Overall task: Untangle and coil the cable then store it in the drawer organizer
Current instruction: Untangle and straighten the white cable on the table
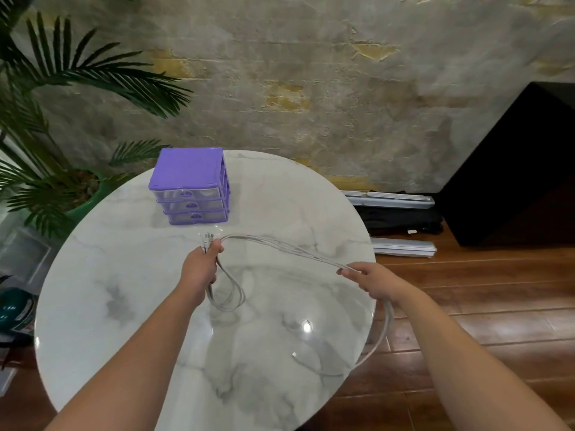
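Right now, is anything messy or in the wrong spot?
Yes. The white cable stretches between the left hand and right hand, and one loop droops past the table edge. The purple drawer organizer is closed.

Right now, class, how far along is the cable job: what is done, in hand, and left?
Done: the cable looks mostly untangled, strands running between both hands. In hand: the left hand grips the plug ends with a few loops hanging; the right hand holds the slack. Left: finish coiling and store it; the organizer drawers are shut.

No readable text, label or number anywhere.
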